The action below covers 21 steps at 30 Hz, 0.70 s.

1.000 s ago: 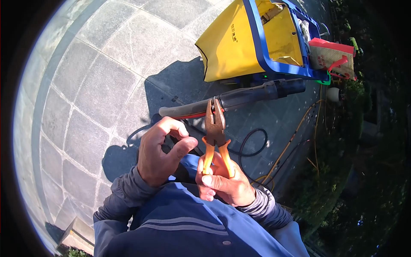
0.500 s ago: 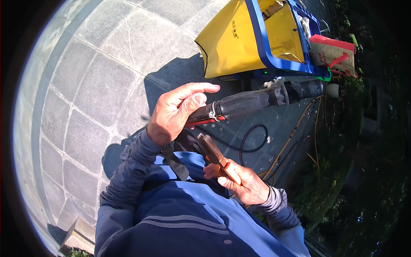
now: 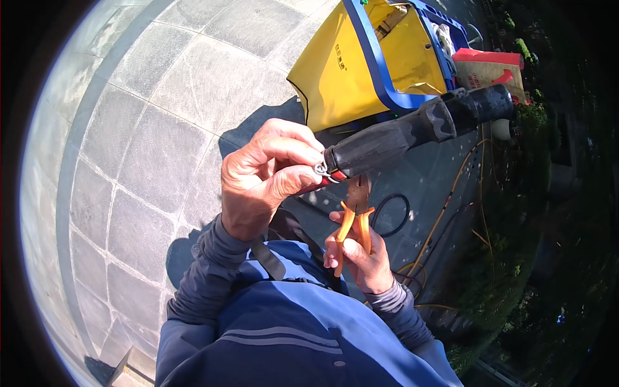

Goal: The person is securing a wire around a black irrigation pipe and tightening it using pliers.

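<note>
My left hand [image 3: 267, 174] pinches a small metal wire ring at the near end of a thick black cable [image 3: 412, 129] that runs up to the right. A bit of red shows where the cable's end meets my fingers. Just below it, my right hand [image 3: 361, 258] grips a pair of orange-handled pliers [image 3: 356, 216], jaws pointing up toward the cable's end. The jaws sit a little under the cable, apart from it.
A yellow bag in a blue frame [image 3: 374, 58] stands on the grey paving stones [image 3: 142, 142] ahead. A red-and-white package [image 3: 490, 68] lies to its right. Thin black and orange cords [image 3: 451, 200] trail over the ground at right, beside dark plants.
My left hand closed from spread fingers onto the cable's end and drew it nearer. My right hand brought the pliers back upright beneath the cable.
</note>
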Motion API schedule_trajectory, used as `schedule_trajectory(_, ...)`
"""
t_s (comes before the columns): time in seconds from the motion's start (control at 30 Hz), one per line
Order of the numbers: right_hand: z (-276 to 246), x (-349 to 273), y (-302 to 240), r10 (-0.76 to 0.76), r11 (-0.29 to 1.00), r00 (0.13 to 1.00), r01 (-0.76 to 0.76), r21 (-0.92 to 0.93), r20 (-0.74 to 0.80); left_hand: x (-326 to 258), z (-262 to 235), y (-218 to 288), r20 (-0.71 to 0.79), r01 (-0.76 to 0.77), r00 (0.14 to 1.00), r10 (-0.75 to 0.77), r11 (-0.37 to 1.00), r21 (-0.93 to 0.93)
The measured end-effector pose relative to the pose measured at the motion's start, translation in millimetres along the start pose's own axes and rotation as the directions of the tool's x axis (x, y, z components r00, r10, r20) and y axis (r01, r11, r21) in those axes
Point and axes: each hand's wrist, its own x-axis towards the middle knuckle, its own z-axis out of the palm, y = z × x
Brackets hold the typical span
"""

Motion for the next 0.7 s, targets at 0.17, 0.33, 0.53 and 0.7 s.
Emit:
schedule_trajectory(0.17,20.6,53.0,10.4,-0.200,0.965,0.980,0.201,0.171,-0.023,1.3,7.6,3.7,0.045,0.089,0.995,-0.085,0.993,-0.080)
schedule_trajectory(0.33,35.3,79.5,6.0,-0.329,0.944,0.943,0.327,0.033,0.050,5.1,19.4,9.0,0.085,0.190,0.978,-0.188,0.982,-0.014)
schedule_trajectory(0.53,40.5,83.5,0.0,-0.291,0.955,0.957,0.289,0.069,0.020,5.3,16.7,9.5,0.015,0.209,0.978,-0.208,0.975,-0.076)
schedule_trajectory(0.7,38.9,70.9,-3.7,-0.182,0.968,0.981,0.167,0.188,0.062,12.8,7.3,7.7,0.066,0.031,0.997,-0.038,0.995,0.096)
